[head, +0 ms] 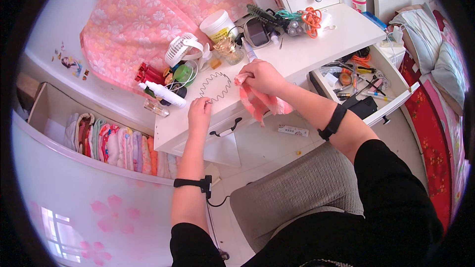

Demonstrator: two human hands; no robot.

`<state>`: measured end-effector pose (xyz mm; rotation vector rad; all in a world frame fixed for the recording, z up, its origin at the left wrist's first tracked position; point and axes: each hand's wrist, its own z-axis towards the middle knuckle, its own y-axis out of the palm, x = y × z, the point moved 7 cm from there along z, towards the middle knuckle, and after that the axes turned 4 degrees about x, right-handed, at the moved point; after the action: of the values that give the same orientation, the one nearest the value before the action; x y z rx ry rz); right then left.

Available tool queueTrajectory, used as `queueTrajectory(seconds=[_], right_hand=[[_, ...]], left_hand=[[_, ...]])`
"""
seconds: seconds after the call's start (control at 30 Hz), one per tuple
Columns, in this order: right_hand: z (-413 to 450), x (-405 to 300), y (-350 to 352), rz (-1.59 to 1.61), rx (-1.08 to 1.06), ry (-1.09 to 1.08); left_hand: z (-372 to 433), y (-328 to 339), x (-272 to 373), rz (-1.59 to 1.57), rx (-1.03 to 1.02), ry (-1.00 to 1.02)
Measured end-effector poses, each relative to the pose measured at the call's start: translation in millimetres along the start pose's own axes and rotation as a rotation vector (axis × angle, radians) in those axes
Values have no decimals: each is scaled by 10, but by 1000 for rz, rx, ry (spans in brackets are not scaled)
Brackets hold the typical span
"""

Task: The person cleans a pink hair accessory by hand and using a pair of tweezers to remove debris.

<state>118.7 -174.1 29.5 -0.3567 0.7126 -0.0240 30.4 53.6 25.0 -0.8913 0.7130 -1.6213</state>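
A thin black wavy wire headband (215, 101) lies on the white desk (315, 53). My left hand (199, 113) is at the desk's front edge, its fingertips touching the headband's near side; whether they pinch it is hidden. To the right, my right hand (262, 76) grips a pink-and-white cloth (256, 100), which hangs over the desk's front edge. Left of the headband are a white spray bottle (165, 93), a green-lidded jar (183, 73) and a clear glass bottle (156, 107). Behind it stands a ribbed glass jar (233, 55) with gold-coloured contents.
A white fan (183, 50), white tub (219, 26), round hairbrush (261, 15) and orange cable (311, 21) crowd the desk's back. An open drawer (399, 98) of small items juts out at right. Folded clothes (122, 144) fill a left drawer; a grey stool (297, 189) stands below.
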Motion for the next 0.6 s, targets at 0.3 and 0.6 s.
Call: queueTrajectory(seconds=[0.3,0.6], right_hand=[[8,-40,16,25,-23,-3],[5,1,30,16,-15,-6]], left_hand=[[138,48,616,-207,-22,-373],[296,-34,406,-70,-56,-116]])
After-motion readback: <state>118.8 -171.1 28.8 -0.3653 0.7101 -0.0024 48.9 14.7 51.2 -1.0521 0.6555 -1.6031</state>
